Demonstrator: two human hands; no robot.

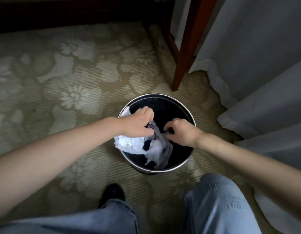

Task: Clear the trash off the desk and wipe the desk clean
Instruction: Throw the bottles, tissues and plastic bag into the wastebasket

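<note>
A round black waste bin [178, 105] with a shiny metal rim stands on the carpet in front of my legs. Crumpled white trash, paper and thin plastic with blue print [129, 143], fills its left and lower part and hangs over the left rim. My left hand [138, 123] is over the bin's left side, fingers pinched on the white plastic. My right hand [181, 131] is over the bin's middle right, fingers curled down onto the same white material. What lies under the hands is hidden. The desk top is out of view.
A reddish wooden furniture leg [181, 65] stands just behind the bin. Pale curtains [257, 65] hang to the floor on the right. Floral beige carpet [70, 81] spreads to the left. My jeans and a dark shoe [112, 193] are at the bottom.
</note>
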